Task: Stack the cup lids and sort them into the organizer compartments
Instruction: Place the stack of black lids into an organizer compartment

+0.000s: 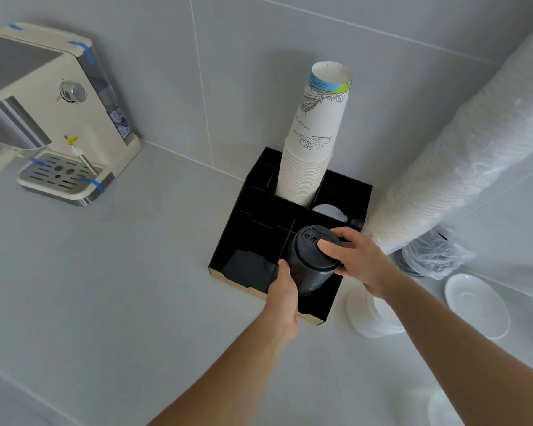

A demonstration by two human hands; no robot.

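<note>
Over the front right compartment of the black organizer (228,241), both hands are on a tall stack of black lids (313,259). Only the head view to go on. The left hand (285,290) cups the lower side of the stack, thumb pressed against its ribbed wall; the right hand (359,259) clamps the top, a fingertip flat on the uppermost lid, the other fingers curled behind the rim. That looks like a two-point hold to keep a loose column from fanning apart — one hand steadies, one caps. The stack leans toward the camera, its foot already down between the compartment walls, though whether it touches the floor is hidden.

Room to move? Tight. A divider runs just left of the stack, and the organizer's front edge sits right under the left wrist. Behind, a white lid (328,212) lies in the next compartment, and a column of paper cups (313,139) rises at the back — tall, easy to knock. To the right, a long sleeve of wrapped white lids (462,155) leans on the wall, near the right forearm. A stack of white lids (371,315) waits on the counter just beside the organizer; the left compartments look open.
</note>
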